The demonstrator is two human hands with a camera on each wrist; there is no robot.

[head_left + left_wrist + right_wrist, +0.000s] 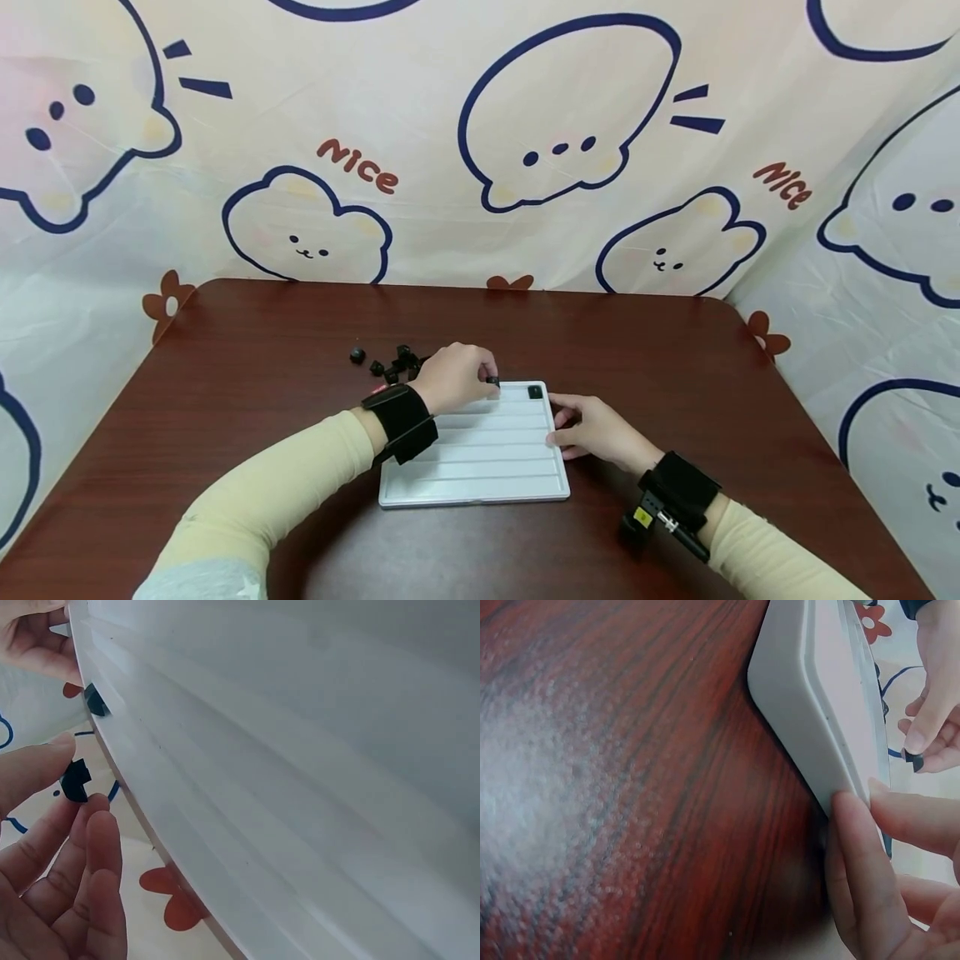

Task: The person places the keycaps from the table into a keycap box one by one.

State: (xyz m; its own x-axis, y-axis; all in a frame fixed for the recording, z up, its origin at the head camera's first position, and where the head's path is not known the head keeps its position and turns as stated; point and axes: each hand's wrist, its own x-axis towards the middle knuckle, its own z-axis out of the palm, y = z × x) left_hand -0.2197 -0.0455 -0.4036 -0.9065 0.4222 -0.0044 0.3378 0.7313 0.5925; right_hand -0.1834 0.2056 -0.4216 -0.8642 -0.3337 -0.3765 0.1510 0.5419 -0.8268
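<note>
A white ridged tray [495,462] lies on the table, its shallow rows running from side to side. My left hand [456,377] is over its far left part and pinches a small black notched piece [75,781] between thumb and fingertips, close to the far edge. In the tray's far right corner sits another small black piece [535,392]. My right hand [603,432] holds the tray's right edge, with the thumb and fingers [862,855] at the rim in the right wrist view.
Several small black pieces [403,358] lie in a loose pile beyond the left wrist, with a stray piece [357,356] left of them. A bit of something red [379,388] shows by the pile. A printed cloth [435,100] hangs behind the brown table [247,367].
</note>
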